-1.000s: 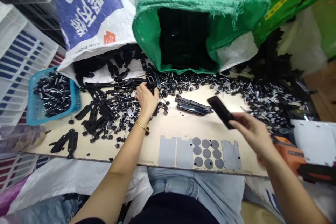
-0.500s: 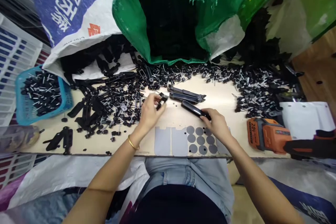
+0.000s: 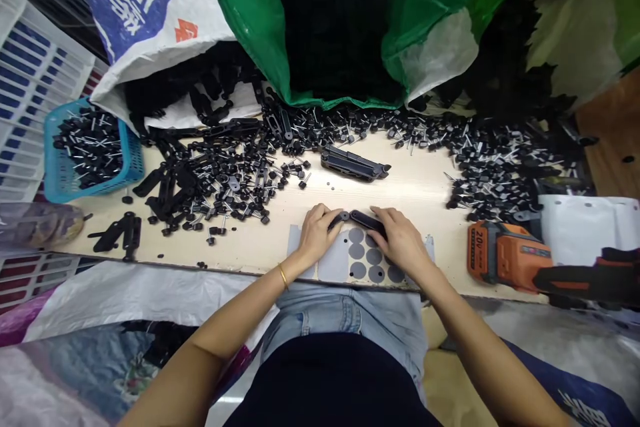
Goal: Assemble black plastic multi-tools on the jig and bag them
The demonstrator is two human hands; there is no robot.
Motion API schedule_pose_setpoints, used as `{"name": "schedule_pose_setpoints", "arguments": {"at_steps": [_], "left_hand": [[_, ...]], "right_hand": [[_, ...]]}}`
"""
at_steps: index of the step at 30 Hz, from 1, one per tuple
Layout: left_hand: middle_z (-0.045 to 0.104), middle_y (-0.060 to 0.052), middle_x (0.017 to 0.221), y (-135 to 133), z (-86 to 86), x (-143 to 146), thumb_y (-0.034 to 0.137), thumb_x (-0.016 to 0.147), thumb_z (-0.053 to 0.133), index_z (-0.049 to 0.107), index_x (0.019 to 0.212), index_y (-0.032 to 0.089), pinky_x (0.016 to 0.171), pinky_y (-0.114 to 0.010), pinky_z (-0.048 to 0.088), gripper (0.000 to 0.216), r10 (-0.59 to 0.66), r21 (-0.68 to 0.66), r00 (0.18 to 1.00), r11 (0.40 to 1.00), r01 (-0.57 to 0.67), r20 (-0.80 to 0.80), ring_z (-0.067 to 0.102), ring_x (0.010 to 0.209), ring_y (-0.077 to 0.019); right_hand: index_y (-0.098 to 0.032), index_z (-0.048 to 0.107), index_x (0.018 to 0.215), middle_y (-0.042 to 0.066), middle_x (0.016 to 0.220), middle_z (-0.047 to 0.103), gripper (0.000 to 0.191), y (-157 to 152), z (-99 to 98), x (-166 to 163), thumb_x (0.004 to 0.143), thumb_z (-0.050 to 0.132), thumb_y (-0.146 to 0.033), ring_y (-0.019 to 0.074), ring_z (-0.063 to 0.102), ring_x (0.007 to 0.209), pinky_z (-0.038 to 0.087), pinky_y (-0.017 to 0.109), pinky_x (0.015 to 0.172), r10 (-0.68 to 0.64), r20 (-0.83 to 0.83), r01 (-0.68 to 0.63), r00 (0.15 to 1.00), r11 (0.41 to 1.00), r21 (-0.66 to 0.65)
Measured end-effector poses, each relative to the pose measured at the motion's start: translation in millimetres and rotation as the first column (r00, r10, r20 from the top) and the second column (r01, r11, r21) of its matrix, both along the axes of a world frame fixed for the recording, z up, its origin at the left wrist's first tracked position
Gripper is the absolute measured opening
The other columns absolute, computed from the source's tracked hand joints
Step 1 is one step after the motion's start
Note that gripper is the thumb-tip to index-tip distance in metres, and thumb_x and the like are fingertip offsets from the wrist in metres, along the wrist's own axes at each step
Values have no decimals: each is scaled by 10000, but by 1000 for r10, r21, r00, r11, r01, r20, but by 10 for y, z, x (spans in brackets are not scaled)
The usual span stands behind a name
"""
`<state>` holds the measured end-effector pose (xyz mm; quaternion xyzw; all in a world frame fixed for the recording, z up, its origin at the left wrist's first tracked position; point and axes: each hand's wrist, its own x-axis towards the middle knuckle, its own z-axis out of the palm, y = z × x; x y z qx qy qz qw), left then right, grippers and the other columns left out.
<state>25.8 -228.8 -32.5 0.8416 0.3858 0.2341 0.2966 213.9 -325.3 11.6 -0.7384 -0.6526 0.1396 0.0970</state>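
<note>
At centre frame the left hand point(image 3: 316, 235) pinches a small black pin point(image 3: 341, 217) against the end of the black plastic bar point(image 3: 367, 221) gripped by the right hand point(image 3: 400, 240). Best keep the bar flat on the tabletop point(image 3: 420, 187) and the pin square to its hole.

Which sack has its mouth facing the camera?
The green sack at top centre: its dark open mouth faces the camera. The white sack with blue print to its left lies sideways, spilling black parts.
</note>
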Motion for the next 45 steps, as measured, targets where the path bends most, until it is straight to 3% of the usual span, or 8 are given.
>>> {"name": "schedule_pose_setpoints", "arguments": {"at_steps": [7,11,17,21,26,36,41,45], "left_hand": [[479,-11,776,-69,-97,51,235,872,578,643,1110,172,742,-305,441,255,93,61,992,993,-99,86,493,762,-158],[472,-13,775,-75,-112,79,256,893,551,636,1101,173,737,-301,438,239,113,98,990,988,-121,82,484,769,-161],[448,-8,764,57,-89,117,274,917,511,619,1079,164,686,-266,437,224,-39,145,999,989,36,18,462,753,-157],[456,-20,779,143,-88,156,236,921,490,605,1085,128,692,-276,438,228,-13,176,1000,984,9,23,458,768,-167],[453,-15,783,220,-104,179,212,906,501,606,1064,127,683,-261,442,208,-204,164,977,968,191,69,468,769,-157],[453,-24,782,-58,-63,304,160,898,451,587,1121,129,695,-297,438,263,32,95,998,995,-36,49,465,768,-171],[450,-19,770,-43,-57,288,174,902,464,588,1137,135,687,-290,441,268,-1,64,995,998,-5,95,469,755,-167],[458,-25,784,-42,-46,295,175,903,481,588,1139,133,693,-291,441,263,1,56,998,998,-4,70,465,765,-170]], "right_hand": [[-162,453,1312,113,1061,574,450,108,-137,-409,868,448,-233,233,591,839,490,321,597,-154,-83,151,985,988,-43],[-173,450,1316,105,1085,551,486,62,-188,-478,831,462,-208,230,590,875,504,324,625,-193,-157,197,969,980,11],[-179,485,1284,77,962,522,481,85,-249,-426,804,482,-194,218,557,882,512,350,750,-133,-299,175,945,978,116],[-169,497,1272,69,922,503,476,95,-261,-427,797,485,-196,214,539,849,506,358,746,-110,-305,164,946,974,157],[-180,487,1280,64,915,493,492,99,-255,-430,788,474,-189,207,538,839,508,342,730,-108,-297,154,949,979,136],[-197,445,1328,86,964,514,531,75,-274,-459,798,462,-167,224,565,873,525,345,737,-142,-306,173,941,982,76],[-171,478,1313,95,941,541,463,118,-182,-337,861,492,-267,217,576,870,524,348,747,-116,-398,152,910,986,62],[-183,602,1166,89,996,617,333,424,-105,-38,909,446,-327,203,596,961,501,356,856,-48,-576,65,816,998,10]]}}
